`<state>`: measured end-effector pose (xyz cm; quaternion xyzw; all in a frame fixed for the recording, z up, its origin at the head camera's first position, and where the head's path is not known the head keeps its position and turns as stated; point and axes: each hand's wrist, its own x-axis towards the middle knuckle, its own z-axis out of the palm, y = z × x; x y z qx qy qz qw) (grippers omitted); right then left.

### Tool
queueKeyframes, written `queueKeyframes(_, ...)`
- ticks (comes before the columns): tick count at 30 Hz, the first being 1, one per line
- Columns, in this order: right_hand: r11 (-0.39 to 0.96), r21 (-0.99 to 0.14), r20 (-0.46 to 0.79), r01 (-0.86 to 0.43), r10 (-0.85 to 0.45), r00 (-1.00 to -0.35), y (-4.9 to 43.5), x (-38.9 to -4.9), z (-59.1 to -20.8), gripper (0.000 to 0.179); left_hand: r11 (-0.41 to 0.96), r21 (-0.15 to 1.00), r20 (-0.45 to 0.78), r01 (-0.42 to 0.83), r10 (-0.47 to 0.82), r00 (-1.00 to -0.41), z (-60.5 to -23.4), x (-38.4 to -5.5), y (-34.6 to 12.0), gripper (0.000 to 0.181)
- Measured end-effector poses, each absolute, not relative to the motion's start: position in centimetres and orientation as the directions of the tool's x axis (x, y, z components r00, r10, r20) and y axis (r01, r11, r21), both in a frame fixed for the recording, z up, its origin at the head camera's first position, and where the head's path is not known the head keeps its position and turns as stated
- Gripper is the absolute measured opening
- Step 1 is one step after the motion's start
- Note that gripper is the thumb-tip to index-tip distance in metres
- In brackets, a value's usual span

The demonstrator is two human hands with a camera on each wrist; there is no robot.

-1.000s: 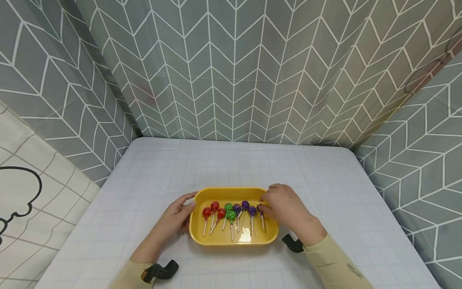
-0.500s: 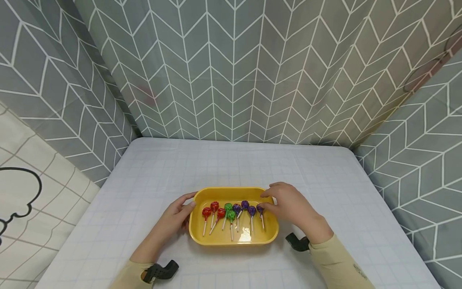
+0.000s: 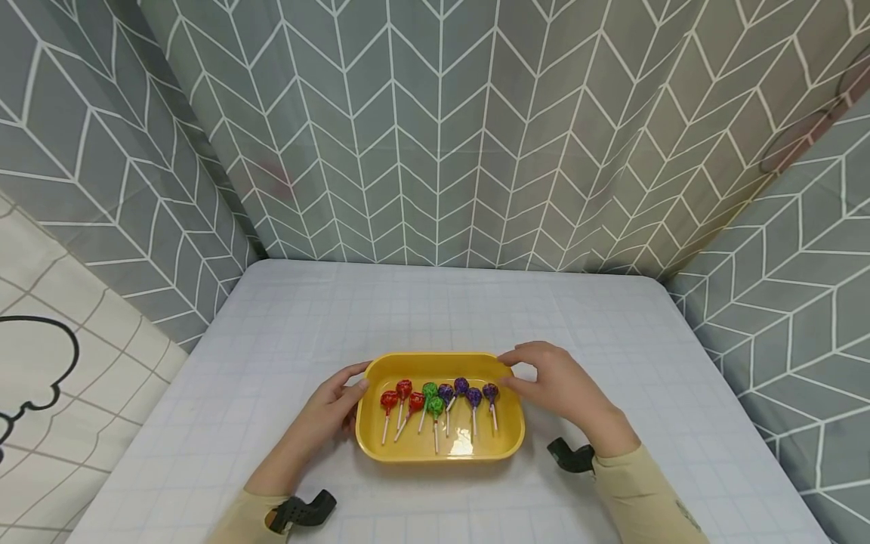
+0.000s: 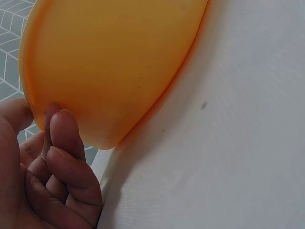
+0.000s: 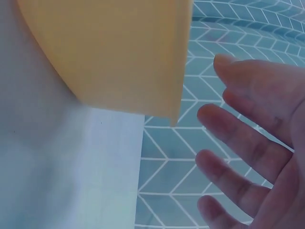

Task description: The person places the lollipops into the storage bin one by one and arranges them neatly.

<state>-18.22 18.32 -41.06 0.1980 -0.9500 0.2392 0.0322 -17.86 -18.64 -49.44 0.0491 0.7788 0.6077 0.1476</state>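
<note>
A yellow tray (image 3: 435,364) lies near the front of the table in the head view, with lollipops inside. Three red lollipops (image 3: 416,401) are at the left, two green lollipops (image 3: 436,406) in the middle and several purple lollipops (image 3: 473,397) to the right, sticks toward the person. My left hand (image 3: 329,408) holds the tray's left end, thumb on the rim; in the left wrist view its curled fingers (image 4: 71,174) are against the outer wall. By the right rim, my right hand (image 3: 557,385) is empty, its fingers spread apart from the wall in the right wrist view.
A white cloth with a faint grid covers the table (image 3: 435,310). Grey chevron curtains (image 3: 421,151) hang behind it and at both sides. Black wrist mounts (image 3: 571,455) sit at both sleeves. A white cloth with a cloud drawing (image 3: 41,363) is at the left.
My right hand has let go of the rightmost purple lollipop and drawn back to the right, past the tray's rim. My left hand and the tray have stayed put.
</note>
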Motion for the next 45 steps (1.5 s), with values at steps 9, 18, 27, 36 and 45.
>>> queueKeyframes(9, 0.761, -0.53, 0.159, -0.373, -0.343, -0.926, 19.6, -18.2, -41.2, 0.035, 0.255, 0.963, -0.15, -0.082, 0.258, -0.954, -49.9, -17.9, -18.8, 0.038)
queueKeyframes(18, 0.737, -0.572, 0.165, -0.361, -0.328, -0.93, 20.8, -18.3, -41.5, 0.032, 0.254, 0.961, -0.171, -0.108, 0.239, -0.956, -49.8, -17.8, -18.9, 0.037)
queueKeyframes(27, 0.723, -0.593, 0.157, -0.356, -0.33, -0.931, 21.2, -18.3, -41.9, 0.033, 0.269, 0.956, -0.181, -0.12, 0.216, -0.959, -49.7, -17.6, -19.0, 0.036)
queueKeyframes(36, 0.749, -0.535, 0.166, -0.391, -0.361, -0.918, 20.6, -19.3, -40.8, 0.032, 0.552, 0.833, -0.083, 0.03, 0.177, -0.981, -47.2, -19.3, -21.0, 0.051)
queueKeyframes(45, 0.844, -0.378, 0.127, -0.379, -0.359, -0.925, 19.7, -25.5, -40.2, 0.059, 0.839, 0.418, 0.201, 0.348, 0.288, -0.936, -42.0, -28.5, -23.6, 0.061)
